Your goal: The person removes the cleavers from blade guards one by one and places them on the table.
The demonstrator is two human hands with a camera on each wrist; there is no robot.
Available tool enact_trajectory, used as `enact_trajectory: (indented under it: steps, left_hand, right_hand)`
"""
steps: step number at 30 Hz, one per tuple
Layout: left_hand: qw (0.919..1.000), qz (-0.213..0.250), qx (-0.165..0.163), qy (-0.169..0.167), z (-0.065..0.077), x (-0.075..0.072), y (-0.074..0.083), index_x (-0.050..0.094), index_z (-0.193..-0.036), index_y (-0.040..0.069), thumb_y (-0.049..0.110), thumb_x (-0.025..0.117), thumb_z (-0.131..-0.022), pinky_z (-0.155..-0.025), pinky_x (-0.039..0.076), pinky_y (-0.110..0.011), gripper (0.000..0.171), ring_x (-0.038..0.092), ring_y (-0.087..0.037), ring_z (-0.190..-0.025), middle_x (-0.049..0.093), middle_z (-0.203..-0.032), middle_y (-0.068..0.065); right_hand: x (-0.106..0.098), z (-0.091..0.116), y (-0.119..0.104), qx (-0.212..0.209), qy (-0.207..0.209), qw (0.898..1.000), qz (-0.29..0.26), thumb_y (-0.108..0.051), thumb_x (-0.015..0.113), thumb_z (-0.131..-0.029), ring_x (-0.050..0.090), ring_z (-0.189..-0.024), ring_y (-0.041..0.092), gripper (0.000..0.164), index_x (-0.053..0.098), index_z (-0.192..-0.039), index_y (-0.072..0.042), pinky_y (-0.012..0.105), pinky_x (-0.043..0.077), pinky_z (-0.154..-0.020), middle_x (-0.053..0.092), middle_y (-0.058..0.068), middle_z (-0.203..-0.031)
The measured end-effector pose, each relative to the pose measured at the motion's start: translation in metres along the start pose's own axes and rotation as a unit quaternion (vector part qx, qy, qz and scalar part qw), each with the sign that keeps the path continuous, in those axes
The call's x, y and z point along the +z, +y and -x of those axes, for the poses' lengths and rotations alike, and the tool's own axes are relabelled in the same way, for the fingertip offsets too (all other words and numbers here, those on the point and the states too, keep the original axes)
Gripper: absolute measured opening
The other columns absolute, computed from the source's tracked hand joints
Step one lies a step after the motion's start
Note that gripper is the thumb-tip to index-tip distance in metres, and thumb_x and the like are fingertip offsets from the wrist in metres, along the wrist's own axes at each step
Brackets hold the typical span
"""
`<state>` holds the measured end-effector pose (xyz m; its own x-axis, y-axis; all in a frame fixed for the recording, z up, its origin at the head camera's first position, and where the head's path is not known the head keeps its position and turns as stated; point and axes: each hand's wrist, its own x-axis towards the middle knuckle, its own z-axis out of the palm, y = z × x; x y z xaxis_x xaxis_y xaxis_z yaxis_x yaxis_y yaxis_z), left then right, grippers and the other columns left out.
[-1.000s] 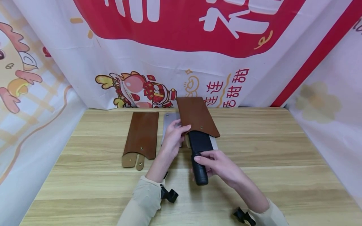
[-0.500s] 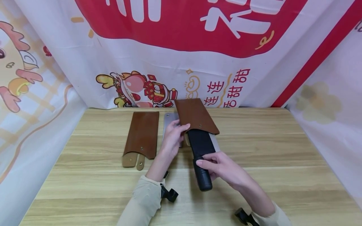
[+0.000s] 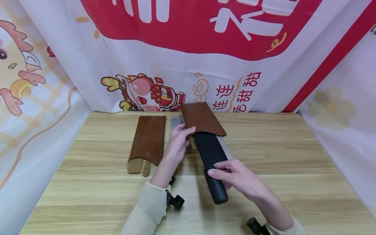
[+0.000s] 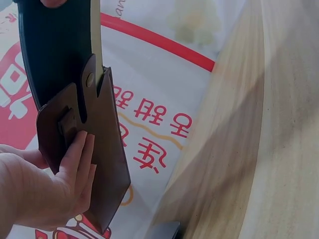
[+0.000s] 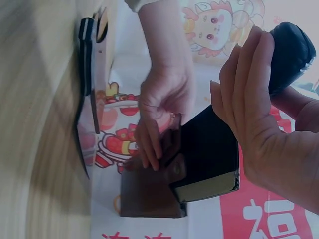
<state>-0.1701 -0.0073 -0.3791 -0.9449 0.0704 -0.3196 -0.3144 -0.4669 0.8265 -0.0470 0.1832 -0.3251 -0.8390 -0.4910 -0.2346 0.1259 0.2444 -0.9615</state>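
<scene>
My left hand (image 3: 177,142) grips the mouth end of a brown leather knife sheath (image 3: 202,117), thumb on its front. In the left wrist view, its fingers press on the sheath's back (image 4: 107,154), beside the snap strap (image 4: 89,82). A black-bladed cleaver (image 3: 210,148) with a bright edge sits partly inside the sheath, its tip hidden. My right hand (image 3: 239,178) holds the cleaver's black handle (image 3: 218,189) near the blade, thumb on top. Sheath and cleaver are held above the table, tilted.
Another brown leather sheath (image 3: 148,140) lies on the wooden table (image 3: 88,182) at left, its two tan flaps towards me. Behind my left hand lies a second knife's grey blade (image 3: 176,121); its black handle (image 5: 85,57) shows in the right wrist view. A printed cloth (image 3: 164,58) hangs behind.
My right hand has drawn the cleaver towards me and to the right, so more of its blade shows. The sheath has shifted slightly left in my left hand.
</scene>
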Motion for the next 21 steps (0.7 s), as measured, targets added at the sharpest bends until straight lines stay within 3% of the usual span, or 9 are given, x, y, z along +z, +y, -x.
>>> enact_trajectory:
  steps: [12, 16, 21]
  left_hand:
    - [1.0000, 0.005, -0.001, 0.006, -0.002, -0.002, 0.001, 0.032, -0.155, -0.006, 0.005, 0.069, -0.097, -0.063, 0.046, -0.021, 0.069, 0.059, -0.008, -0.080, 0.058, -0.128, -0.014]
    - [0.9999, 0.005, -0.002, 0.012, -0.003, -0.002, 0.002, 0.032, -0.155, -0.006, 0.004, 0.069, -0.097, -0.062, 0.044, -0.021, 0.070, 0.057, -0.008, -0.077, 0.059, -0.126, -0.012]
    - [0.9998, 0.016, 0.005, 0.013, -0.004, -0.002, 0.001, 0.032, -0.154, -0.008, 0.003, 0.068, -0.097, -0.061, 0.044, -0.020, 0.068, 0.059, -0.007, -0.076, 0.060, -0.119, -0.012]
  right_hand:
    - [-0.009, 0.013, -0.009, -0.015, 0.005, 0.999, 0.042, -0.020, 0.064, -0.102, 0.064, -0.070, 0.011, 0.028, 0.072, -0.106, 0.007, 0.033, 0.059, -0.062, 0.067, 0.006, -0.079]
    - [-0.011, 0.016, -0.012, -0.025, 0.005, 0.998, 0.051, -0.019, 0.064, -0.102, 0.057, -0.063, 0.007, 0.026, 0.069, -0.090, 0.003, 0.028, 0.054, -0.057, 0.059, -0.002, -0.070]
    - [-0.015, 0.023, -0.015, -0.052, 0.000, 0.998, 0.037, -0.014, 0.063, -0.102, 0.038, -0.054, 0.007, 0.036, 0.049, -0.071, -0.001, 0.024, 0.035, -0.046, 0.033, -0.005, -0.060]
